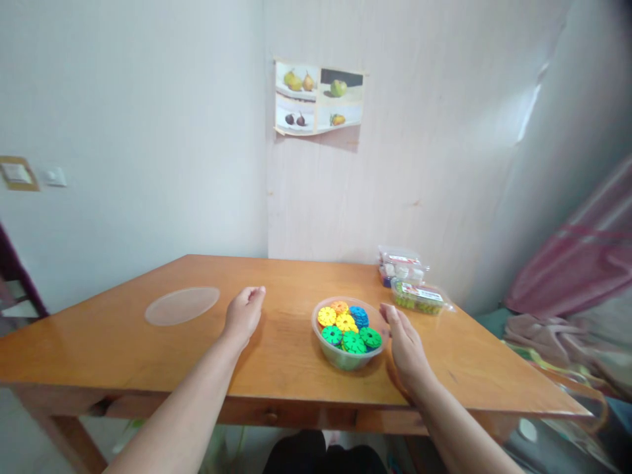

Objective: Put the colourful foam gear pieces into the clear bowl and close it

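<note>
A clear round plastic bowl (pixel 320 342) stands on the wooden table (pixel 148 355), filled with several yellow, orange, blue and green toothed plastic discs (pixel 348 326). My right hand (pixel 405 345) lies flat beside the bowl's right wall, fingers straight, touching or nearly touching it and holding nothing. My left hand (pixel 243 314) rests on the table to the left of the bowl, a short gap away, fingers loosely curled and empty. The bowl's clear round lid (pixel 182 306) lies flat further left.
Two clear lidded boxes stand at the table's far right by the wall: one with green pieces (pixel 421 297), behind it one with white and dark pieces (pixel 401 265). A fruit picture (pixel 318 97) hangs on the wall. Pink fabric (pixel 573 270) lies right of the table.
</note>
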`<state>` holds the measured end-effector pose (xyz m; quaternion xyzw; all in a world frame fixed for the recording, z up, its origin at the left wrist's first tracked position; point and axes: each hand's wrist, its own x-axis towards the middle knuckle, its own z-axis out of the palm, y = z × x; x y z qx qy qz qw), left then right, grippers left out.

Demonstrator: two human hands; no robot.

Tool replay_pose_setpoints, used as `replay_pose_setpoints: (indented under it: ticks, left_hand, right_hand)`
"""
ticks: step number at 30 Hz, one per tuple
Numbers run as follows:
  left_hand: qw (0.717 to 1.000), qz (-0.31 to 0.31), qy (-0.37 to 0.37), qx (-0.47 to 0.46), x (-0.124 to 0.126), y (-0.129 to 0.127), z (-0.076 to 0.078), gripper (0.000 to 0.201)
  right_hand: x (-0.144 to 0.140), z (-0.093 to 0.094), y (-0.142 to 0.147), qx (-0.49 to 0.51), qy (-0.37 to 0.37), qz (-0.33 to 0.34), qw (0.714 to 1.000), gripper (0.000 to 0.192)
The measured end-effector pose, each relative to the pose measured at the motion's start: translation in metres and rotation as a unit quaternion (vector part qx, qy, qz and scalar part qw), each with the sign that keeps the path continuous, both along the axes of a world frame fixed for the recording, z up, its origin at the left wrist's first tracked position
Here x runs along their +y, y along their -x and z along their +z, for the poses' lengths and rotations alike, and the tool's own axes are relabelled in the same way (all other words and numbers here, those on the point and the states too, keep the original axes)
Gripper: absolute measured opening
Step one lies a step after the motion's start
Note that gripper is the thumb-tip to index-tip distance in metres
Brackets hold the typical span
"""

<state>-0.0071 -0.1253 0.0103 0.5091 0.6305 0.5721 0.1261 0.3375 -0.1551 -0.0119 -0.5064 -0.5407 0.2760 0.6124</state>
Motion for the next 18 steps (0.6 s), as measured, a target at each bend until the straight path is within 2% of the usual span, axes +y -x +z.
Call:
replay_pose_setpoints:
  ticks: [3,6,9,13,18]
  left_hand:
    - [0.985,0.085,0.052,0.141,-0.003,0.045,-0.003,0.036]
    - [0.960,0.140,0.105,0.218,-0.012,0.084,-0.004,0.031]
    - [0.924,0.175,0.166,0.297,-0.022,0.112,-0.006,0.027]
    - [0.893,0.179,0.214,0.352,-0.026,0.131,-0.009,0.018]
    - [0.873,0.175,0.243,0.386,-0.022,0.138,-0.008,0.023]
  right_hand:
    - [0.001,-0.006,0.001,0.010,0.009,-0.041,0.999,0.058]
    - [0.001,-0.007,0.003,-0.010,0.015,-0.070,0.997,0.058]
    - [0.003,-0.007,0.003,-0.037,0.012,-0.088,0.995,0.060]
    - [0.005,-0.008,0.001,-0.050,0.008,-0.100,0.994,0.060]
    - [0.007,-0.009,-0.001,-0.038,0.003,-0.096,0.995,0.060]
